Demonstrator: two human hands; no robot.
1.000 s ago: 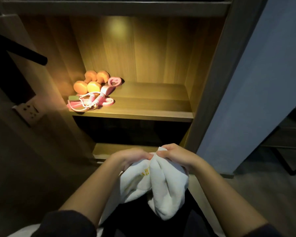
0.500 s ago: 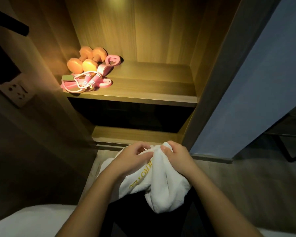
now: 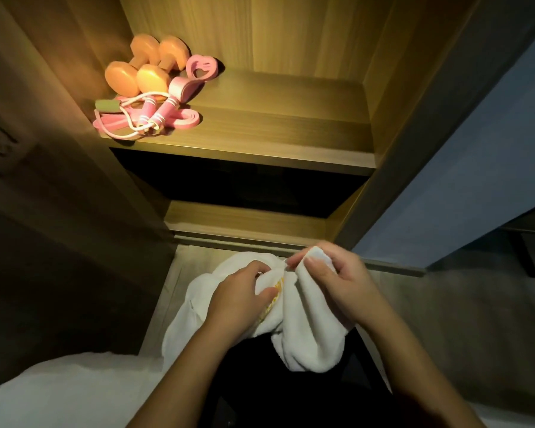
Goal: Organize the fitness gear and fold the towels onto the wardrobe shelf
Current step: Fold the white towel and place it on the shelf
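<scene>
A white towel (image 3: 309,335) with yellow lettering hangs bunched low in front of the wardrobe. My left hand (image 3: 238,298) grips its upper edge on the left, and my right hand (image 3: 331,279) pinches a corner beside it. On the lit wooden shelf (image 3: 260,140) above, at its left end, lie two orange dumbbells (image 3: 142,69), a pink jump rope (image 3: 149,115), a pink hand gripper (image 3: 195,72) and a pink resistance band (image 3: 179,122).
A lower wardrobe shelf (image 3: 244,220) sits just beyond my hands. White bedding (image 3: 59,393) lies at the bottom left. A wall socket (image 3: 0,140) is on the left panel, a blue-grey wall (image 3: 464,168) at the right. The shelf's right half is bare wood.
The view has tilted down and closer to the shelf. My hands shifted slightly along the towel's top edge, the right now pinching a corner higher than the left.
</scene>
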